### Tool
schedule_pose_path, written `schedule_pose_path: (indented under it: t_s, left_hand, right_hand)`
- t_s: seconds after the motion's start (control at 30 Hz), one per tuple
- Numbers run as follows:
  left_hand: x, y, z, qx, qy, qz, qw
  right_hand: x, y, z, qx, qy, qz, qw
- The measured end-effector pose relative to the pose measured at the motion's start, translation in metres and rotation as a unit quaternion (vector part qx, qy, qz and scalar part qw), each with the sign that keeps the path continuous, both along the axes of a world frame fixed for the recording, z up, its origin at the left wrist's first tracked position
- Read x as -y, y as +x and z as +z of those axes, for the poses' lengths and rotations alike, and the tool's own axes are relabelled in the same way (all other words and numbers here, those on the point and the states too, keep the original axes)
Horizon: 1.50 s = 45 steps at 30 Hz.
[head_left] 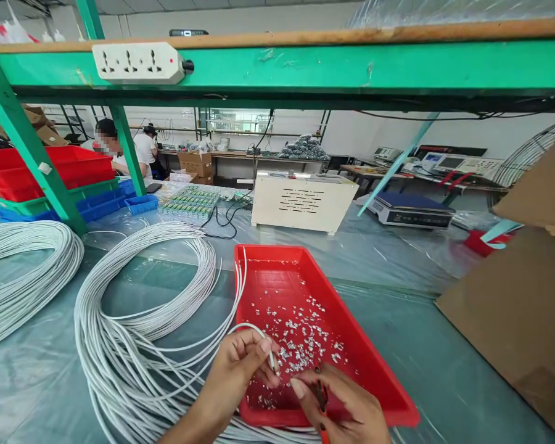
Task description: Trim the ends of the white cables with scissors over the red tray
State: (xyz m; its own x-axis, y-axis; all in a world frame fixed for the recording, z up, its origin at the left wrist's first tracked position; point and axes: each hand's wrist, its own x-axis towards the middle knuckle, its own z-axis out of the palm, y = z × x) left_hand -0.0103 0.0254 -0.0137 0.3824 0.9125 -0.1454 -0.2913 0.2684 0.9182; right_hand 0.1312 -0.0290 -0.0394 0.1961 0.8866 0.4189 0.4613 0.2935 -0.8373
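Scraps (300, 351) lying in tray (269, 283), cable coil (120, 351) just left, second coil (65, 254) farther left; machine housing (300, 202) behind tray, weighing scale (411, 209) right of housing, cardboard box (513, 314) far right.

A thin, round white cable (251, 325) arches over, tip downward, at ten o'clock from a small dark, red-handled hand tool (322, 396), partly hidden

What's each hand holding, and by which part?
Left hand: a white cable, pinched near its tip. Right hand: an orange-handled tool; exact grip point is partly hidden.
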Motion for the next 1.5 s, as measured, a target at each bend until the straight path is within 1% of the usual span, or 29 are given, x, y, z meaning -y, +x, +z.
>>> schedule_pose_path:
  t_s: [0.13,0.2,0.3,0.4,0.47,0.53,0.57,0.6,0.67,0.73,0.8,0.9,1.07,1.17,1.3,1.4,1.5]
  left_hand:
    - [0.001,-0.001,-0.002,-0.006,-0.016,-0.003,1.0]
    - [0.001,-0.001,-0.003,-0.002,-0.025,0.0,1.0]
    - [0.002,-0.002,-0.002,0.0,-0.037,0.016,0.999]
    - [0.002,-0.003,-0.001,0.001,-0.049,0.03,0.998]
    - [0.002,-0.003,-0.002,0.004,-0.049,0.031,0.998]
    - [0.002,-0.003,-0.002,0.008,-0.044,0.031,0.999]
    - [0.002,-0.003,-0.002,0.011,-0.042,0.029,0.999]
    - [0.002,-0.003,-0.002,0.013,-0.039,0.027,0.999]
    - [0.003,-0.003,-0.002,0.01,-0.028,0.021,0.999]
    - [0.004,-0.003,-0.002,-0.008,-0.003,0.015,1.0]
    - [0.006,-0.003,-0.001,-0.034,0.035,0.015,0.999]
    - [0.01,-0.003,-0.001,-0.067,0.086,0.019,0.994]
    - [0.014,-0.002,-0.003,-0.105,0.117,0.007,0.988]
    - [0.016,0.001,-0.003,-0.147,0.143,0.02,0.979]
    - [0.022,0.003,-0.004,-0.215,0.211,0.043,0.953]
    - [0.026,0.003,-0.005,-0.212,0.24,0.039,0.946]
    - [0.028,0.005,-0.009,-0.205,0.223,0.043,0.952]
  right_hand:
    - [-0.002,0.006,0.0,0.049,0.028,-0.002,0.998]
    - [-0.004,0.006,-0.001,0.059,0.02,0.008,0.998]
    - [-0.004,0.004,-0.001,0.045,-0.038,0.041,0.997]
    - [-0.003,0.002,-0.002,-0.011,-0.105,0.094,0.99]
    - [-0.001,0.003,-0.003,-0.054,-0.14,0.14,0.979]
    - [0.0,0.004,-0.004,-0.075,-0.16,0.178,0.968]
    - [0.001,0.004,-0.004,-0.074,-0.159,0.184,0.967]
    - [0.0,0.005,-0.004,-0.067,-0.153,0.176,0.97]
    - [0.0,0.004,-0.003,-0.047,-0.13,0.132,0.982]
    - [-0.001,0.003,-0.001,-0.041,-0.115,0.087,0.989]
    - [-0.002,0.002,-0.001,-0.052,-0.113,0.065,0.99]
    - [-0.001,-0.001,-0.002,-0.07,-0.105,0.057,0.99]
    - [-0.001,-0.004,-0.001,-0.073,-0.068,0.075,0.992]
    - [-0.001,-0.001,0.001,-0.011,-0.049,0.09,0.995]
    - [0.0,0.003,0.0,0.088,-0.014,0.082,0.993]
    - [0.001,0.002,-0.006,0.122,0.017,0.063,0.99]
    - [0.002,-0.001,-0.012,0.159,0.051,0.038,0.985]
